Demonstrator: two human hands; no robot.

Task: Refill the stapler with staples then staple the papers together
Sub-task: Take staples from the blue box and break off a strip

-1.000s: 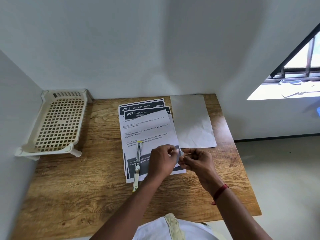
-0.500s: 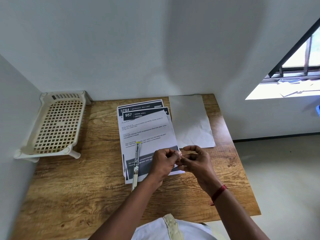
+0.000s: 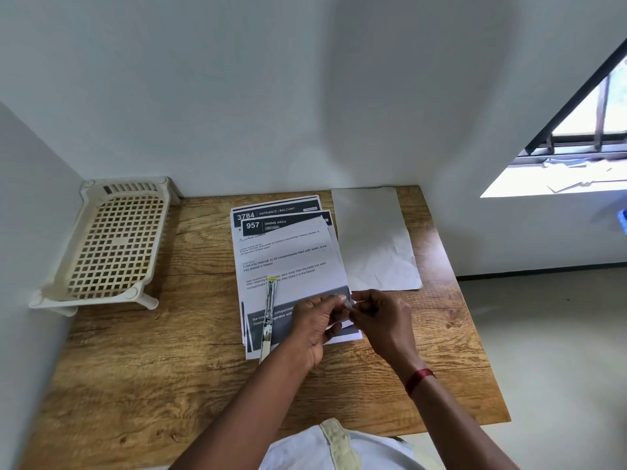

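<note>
A slim metal stapler (image 3: pixel 268 317) with a yellow tip lies opened out flat on a stack of printed papers (image 3: pixel 288 259) in the middle of the wooden table (image 3: pixel 152 368). Just right of it, over the stack's lower right corner, my left hand (image 3: pixel 317 325) and my right hand (image 3: pixel 380 318) meet fingertip to fingertip. Between them they pinch a small pale item (image 3: pixel 347 301), most likely a strip of staples; the fingers hide most of it.
A blank creased sheet (image 3: pixel 373 239) lies right of the stack, against the back wall. A cream plastic lattice rack (image 3: pixel 115 245) stands in the back left corner. The table's right edge drops to the floor; a window is at upper right.
Both hands have stayed together over the stack's lower right corner, with only small finger movements on the pinched item. The stapler and papers have not moved.
</note>
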